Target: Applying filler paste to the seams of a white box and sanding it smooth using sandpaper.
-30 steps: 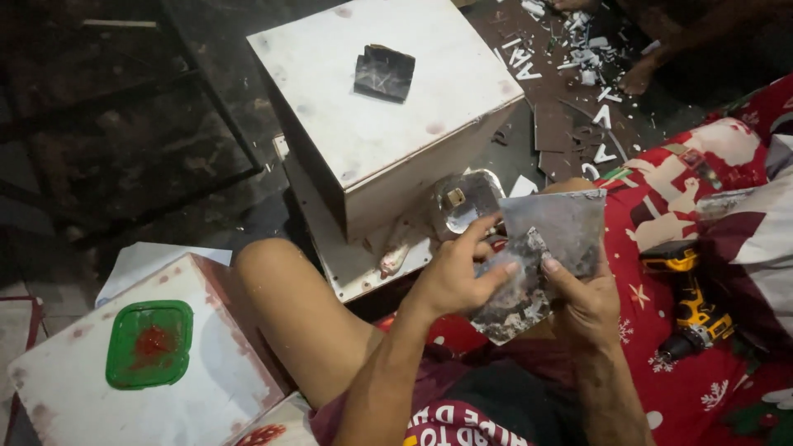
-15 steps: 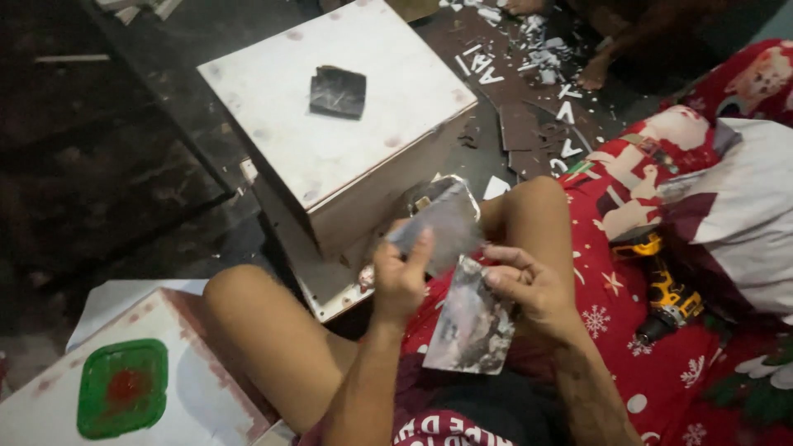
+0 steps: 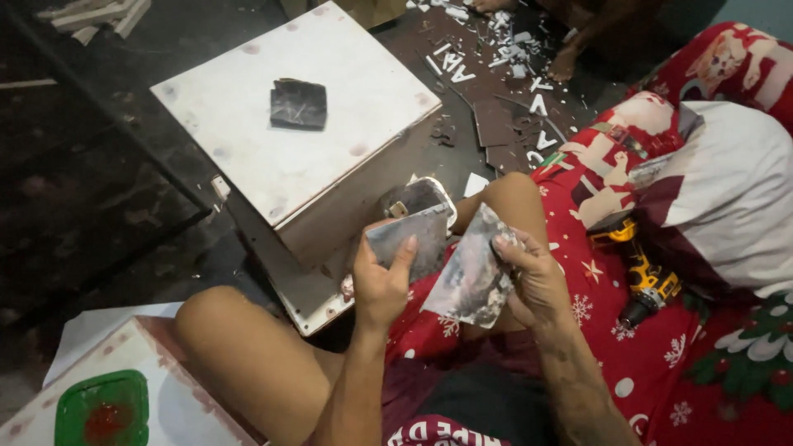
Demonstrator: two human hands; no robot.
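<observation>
A person is sitting on the floor with bare knees raised, seen from above. The left hand (image 3: 382, 285) is rising upright from the lap, thumb and fingers closing on the lower edge of a grey sheet (image 3: 410, 239), holding it nearly vertical. The right hand (image 3: 533, 277) is curling inward just beside it, fingers pinching the top edge of a second, mottled sheet (image 3: 473, 281), which is hanging down and tilting toward the left hand. The two sheets are sitting close together, edges nearly touching, above a red patterned cloth (image 3: 603, 330). Just beyond the hands, a white box (image 3: 330, 165) is standing with a dark square piece (image 3: 298, 104) lying on its top. A yellow drill (image 3: 644, 277) is lying on the cloth, to the right of the hands. White letter cut-outs (image 3: 496, 58) are lying scattered on the dark floor beyond.
</observation>
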